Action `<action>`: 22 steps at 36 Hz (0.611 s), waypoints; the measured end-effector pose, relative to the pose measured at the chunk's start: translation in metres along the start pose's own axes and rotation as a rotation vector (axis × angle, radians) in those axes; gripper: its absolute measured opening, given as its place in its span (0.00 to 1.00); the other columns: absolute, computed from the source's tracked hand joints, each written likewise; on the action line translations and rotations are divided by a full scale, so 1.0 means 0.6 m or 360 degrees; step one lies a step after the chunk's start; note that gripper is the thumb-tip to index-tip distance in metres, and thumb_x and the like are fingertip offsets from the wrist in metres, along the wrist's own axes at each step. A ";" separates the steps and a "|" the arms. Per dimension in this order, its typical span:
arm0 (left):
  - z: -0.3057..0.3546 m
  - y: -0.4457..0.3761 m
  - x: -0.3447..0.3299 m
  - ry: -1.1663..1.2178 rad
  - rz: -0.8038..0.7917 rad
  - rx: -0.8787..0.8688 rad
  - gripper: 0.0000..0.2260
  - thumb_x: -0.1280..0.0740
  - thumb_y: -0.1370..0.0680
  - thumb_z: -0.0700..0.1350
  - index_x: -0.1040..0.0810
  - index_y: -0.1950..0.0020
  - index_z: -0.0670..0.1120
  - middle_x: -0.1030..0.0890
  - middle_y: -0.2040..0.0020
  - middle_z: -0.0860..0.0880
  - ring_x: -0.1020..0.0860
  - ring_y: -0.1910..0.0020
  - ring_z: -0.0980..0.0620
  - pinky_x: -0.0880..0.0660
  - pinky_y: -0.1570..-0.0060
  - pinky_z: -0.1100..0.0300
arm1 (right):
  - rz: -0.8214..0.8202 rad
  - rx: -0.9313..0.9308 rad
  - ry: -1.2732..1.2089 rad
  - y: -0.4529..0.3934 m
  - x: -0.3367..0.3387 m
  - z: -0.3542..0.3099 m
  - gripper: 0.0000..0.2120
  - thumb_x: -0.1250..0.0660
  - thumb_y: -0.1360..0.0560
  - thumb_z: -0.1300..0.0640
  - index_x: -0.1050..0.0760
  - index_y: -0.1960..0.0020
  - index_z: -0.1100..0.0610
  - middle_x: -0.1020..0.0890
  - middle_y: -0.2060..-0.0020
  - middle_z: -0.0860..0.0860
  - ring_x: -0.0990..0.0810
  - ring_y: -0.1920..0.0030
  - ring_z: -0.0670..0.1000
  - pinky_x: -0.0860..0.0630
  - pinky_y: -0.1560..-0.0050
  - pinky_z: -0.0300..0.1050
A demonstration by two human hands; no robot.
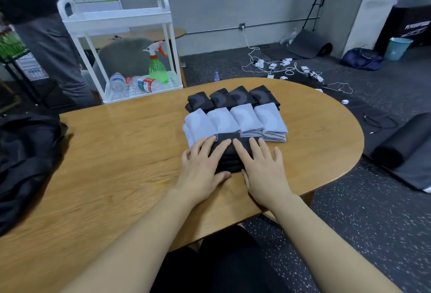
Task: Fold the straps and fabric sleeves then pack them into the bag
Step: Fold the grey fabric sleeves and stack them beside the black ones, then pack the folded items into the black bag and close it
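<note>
Surveying from the largest item down: the oval wooden table has a smooth, grained top, and the black bag, soft and slumped, rests on its left end, well apart from my hands and nearer to my left hand than my right. Across the middle of the table the folded sleeves stand in two rows running left to right: the black sleeves at the far side, the pale grey-blue sleeves just in front and touching them, each a soft, rounded, layered bundle. Nearest to me, touching the pale row, lies the black folded stack, dark, matte and layered; whether it is strap or sleeve I cannot tell. Its long axis runs away from me. My left hand and right hand lie flat on it, one on each side, fingers straight and spread, pressing down without gripping. In my judgement, packing turns on carrying these bundles leftward to the bag, a reach favouring the left hand.
</note>
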State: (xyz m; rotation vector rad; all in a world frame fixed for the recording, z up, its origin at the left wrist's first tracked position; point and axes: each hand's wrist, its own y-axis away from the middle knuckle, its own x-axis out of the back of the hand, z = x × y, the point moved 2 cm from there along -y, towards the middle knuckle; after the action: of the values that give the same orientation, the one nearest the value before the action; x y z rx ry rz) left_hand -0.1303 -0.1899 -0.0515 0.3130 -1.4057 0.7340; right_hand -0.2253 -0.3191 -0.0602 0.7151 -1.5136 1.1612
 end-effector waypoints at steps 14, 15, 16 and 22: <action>-0.017 0.012 0.041 -0.0092 0.0054 0.0001 0.38 0.35 0.25 0.64 0.53 0.22 0.62 0.49 0.20 0.51 0.53 0.22 0.50 0.57 0.27 0.48 | -0.0013 0.0084 -0.0008 -0.003 0.053 -0.026 0.40 0.31 0.27 0.56 0.48 0.21 0.50 0.41 0.25 0.62 0.44 0.23 0.59 0.45 0.29 0.67; -0.021 0.015 0.045 -0.0093 0.0063 0.0002 0.38 0.35 0.25 0.64 0.53 0.22 0.63 0.50 0.20 0.51 0.54 0.22 0.50 0.57 0.27 0.48 | -0.0002 0.0082 -0.0009 -0.003 0.055 -0.032 0.40 0.27 0.31 0.57 0.40 0.23 0.52 0.35 0.28 0.63 0.37 0.26 0.60 0.39 0.32 0.68; -0.025 0.019 0.050 -0.0097 0.0072 0.0007 0.38 0.35 0.25 0.64 0.54 0.22 0.63 0.50 0.20 0.51 0.54 0.22 0.50 0.58 0.27 0.48 | 0.0035 0.0093 -0.0018 -0.005 0.056 -0.039 0.41 0.24 0.36 0.58 0.35 0.25 0.53 0.30 0.31 0.63 0.32 0.29 0.61 0.35 0.36 0.68; -0.072 0.059 0.092 -0.0130 0.0157 0.0106 0.38 0.35 0.24 0.64 0.55 0.22 0.63 0.51 0.20 0.53 0.54 0.22 0.51 0.56 0.27 0.48 | 0.0148 0.0285 -0.0074 -0.018 0.079 -0.110 0.46 0.21 0.44 0.58 0.36 0.29 0.55 0.25 0.37 0.62 0.26 0.34 0.61 0.28 0.42 0.68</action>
State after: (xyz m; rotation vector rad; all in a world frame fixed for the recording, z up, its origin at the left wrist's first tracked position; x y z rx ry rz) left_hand -0.1193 -0.1220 -0.0138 0.3305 -1.4843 0.8580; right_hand -0.2038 -0.2558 -0.0134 0.8034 -1.5076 1.3716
